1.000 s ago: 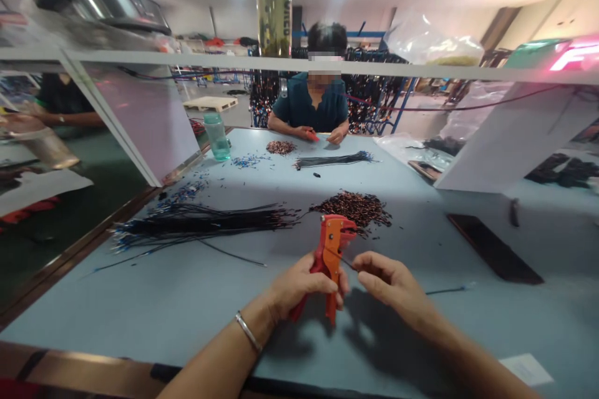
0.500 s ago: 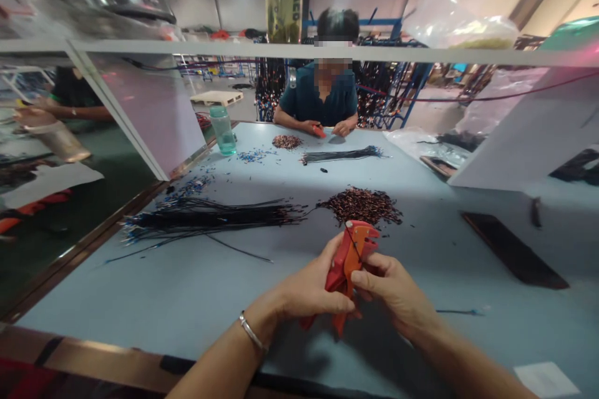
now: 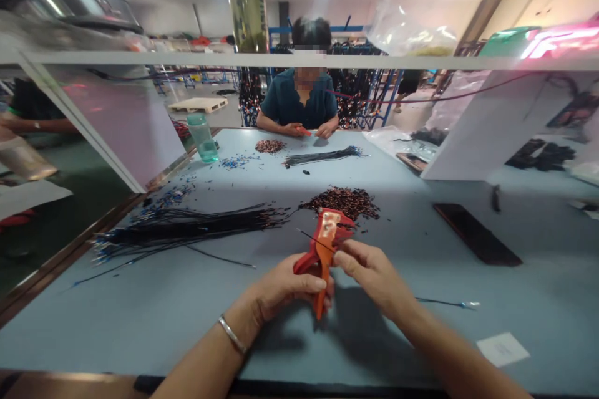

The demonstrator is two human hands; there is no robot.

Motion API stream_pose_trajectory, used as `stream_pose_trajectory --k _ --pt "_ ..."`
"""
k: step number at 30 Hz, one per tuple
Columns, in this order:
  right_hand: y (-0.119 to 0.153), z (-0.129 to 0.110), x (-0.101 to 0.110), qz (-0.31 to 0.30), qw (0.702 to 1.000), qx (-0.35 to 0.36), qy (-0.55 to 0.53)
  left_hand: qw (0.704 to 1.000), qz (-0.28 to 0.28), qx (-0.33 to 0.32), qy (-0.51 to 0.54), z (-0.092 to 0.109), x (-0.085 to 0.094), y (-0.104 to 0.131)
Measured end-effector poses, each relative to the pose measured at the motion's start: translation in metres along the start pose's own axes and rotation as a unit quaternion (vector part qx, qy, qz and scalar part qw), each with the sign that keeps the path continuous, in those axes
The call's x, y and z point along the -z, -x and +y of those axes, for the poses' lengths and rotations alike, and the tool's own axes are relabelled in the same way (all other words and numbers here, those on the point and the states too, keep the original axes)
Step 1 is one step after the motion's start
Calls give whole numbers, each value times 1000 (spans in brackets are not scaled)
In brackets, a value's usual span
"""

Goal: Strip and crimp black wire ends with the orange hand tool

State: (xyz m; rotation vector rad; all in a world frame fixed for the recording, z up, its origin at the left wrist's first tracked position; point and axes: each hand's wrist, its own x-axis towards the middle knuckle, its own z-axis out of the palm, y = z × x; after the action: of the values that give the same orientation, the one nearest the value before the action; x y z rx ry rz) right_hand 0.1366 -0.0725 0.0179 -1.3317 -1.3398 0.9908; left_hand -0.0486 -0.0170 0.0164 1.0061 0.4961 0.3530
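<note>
My left hand (image 3: pixel 297 287) is wrapped round the handles of a red and orange wire stripper (image 3: pixel 325 243), whose jaws point up and away from me. Close to the tool's right side, my right hand (image 3: pixel 367 268) pinches a thin black wire (image 3: pixel 314 237) that crosses in front of the tool, its free end sticking out to the left. Beyond the tool lies a pile of small dark and copper-coloured pieces (image 3: pixel 346 199). A bundle of black wires with blue ends (image 3: pixel 196 224) rests to the left. The wire's far end, near my right forearm, shows a blue tip (image 3: pixel 463 305).
A dark phone (image 3: pixel 475 234) and a white paper square (image 3: pixel 503 349) lie on the right of the table (image 3: pixel 187 318). A person (image 3: pixel 299 100) sits opposite, hands at the far edge. A green bottle (image 3: pixel 203 139) stands at the back left. A white shelf (image 3: pixel 187 61) spans above.
The view has shifted to the right. The handles look more closed, and the wire has moved from steep to a shallower slant, its free end now left of the tool.
</note>
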Motion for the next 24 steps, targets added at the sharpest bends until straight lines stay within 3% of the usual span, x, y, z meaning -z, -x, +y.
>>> stream_pose_trajectory --k 4,7,11,18,24 --pt "-7 -1 18 105 991 39 67 992 90 -76 -36 4 4 -2" --pt "-10 2 26 136 979 65 135 983 126 -120 -55 5 7 -4" --pt "-9 9 23 132 969 101 185 976 158 -134 -74 4 6 -6" --pt "-3 6 17 144 945 146 253 968 158 -153 -117 1 6 -7" --pt "-5 -2 21 48 955 153 249 961 191 -189 -74 4 10 -5"
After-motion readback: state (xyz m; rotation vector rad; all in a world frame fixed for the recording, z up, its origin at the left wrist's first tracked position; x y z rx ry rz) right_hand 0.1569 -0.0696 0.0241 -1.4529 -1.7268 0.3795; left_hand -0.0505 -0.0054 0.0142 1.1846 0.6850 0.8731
